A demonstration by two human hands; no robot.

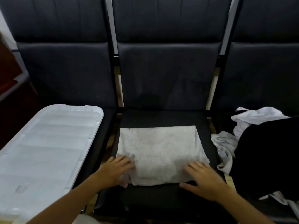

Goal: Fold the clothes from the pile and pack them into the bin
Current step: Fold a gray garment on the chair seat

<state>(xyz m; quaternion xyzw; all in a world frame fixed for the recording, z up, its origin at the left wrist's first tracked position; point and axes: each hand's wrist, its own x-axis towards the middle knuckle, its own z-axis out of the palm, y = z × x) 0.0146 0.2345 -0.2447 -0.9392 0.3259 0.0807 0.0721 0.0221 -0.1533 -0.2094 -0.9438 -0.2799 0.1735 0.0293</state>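
Note:
A light grey garment [161,149] lies folded into a rectangle on the middle black seat [161,118]. My left hand [115,171] rests on its near left corner with fingers spread flat. On the near right edge lies my right hand [204,181], fingers straight and pressing the cloth down. The pile of clothes [258,143] sits on the right seat: a white piece at the back, a grey one beside it and a large black one in front. The white plastic bin [48,143] stands on the left seat with its lid on.
Dark padded seat backs [166,70] rise behind all three seats. Metal frame bars [119,88] and gaps separate the seats. A brown wooden surface [9,65] shows at the far left edge.

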